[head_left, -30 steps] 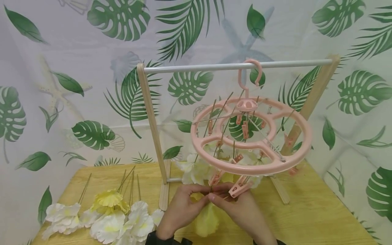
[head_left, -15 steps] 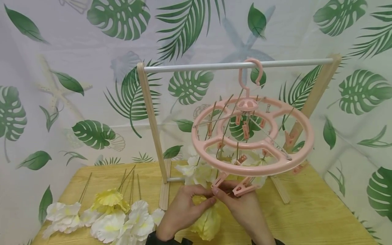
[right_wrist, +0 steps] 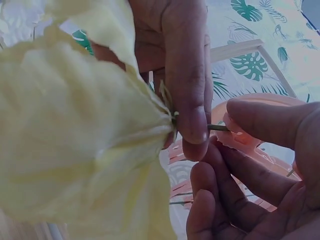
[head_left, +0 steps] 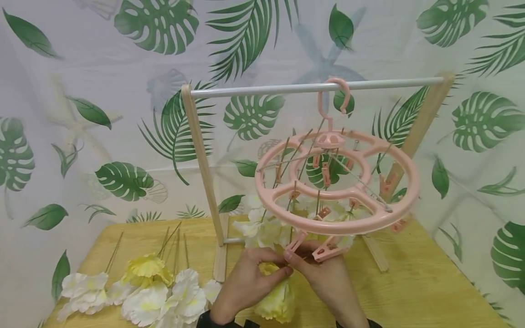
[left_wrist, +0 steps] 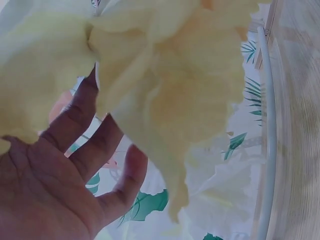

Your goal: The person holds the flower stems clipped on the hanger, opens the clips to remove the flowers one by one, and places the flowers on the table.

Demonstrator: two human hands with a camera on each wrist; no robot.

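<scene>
Left hand [head_left: 248,279]: pinches yellow flower [head_left: 276,301] by its stem.
Right hand [head_left: 328,279]: pinches pink clip [head_left: 296,241].
Hanger [head_left: 340,226]: hooked over rail [head_left: 254,91].

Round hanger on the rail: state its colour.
The round hanger is pink; it shows best in the head view.

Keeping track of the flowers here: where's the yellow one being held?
In the head view, the yellow flower hangs at bottom centre, between the left hand and right hand, below the pink hanger.
</scene>
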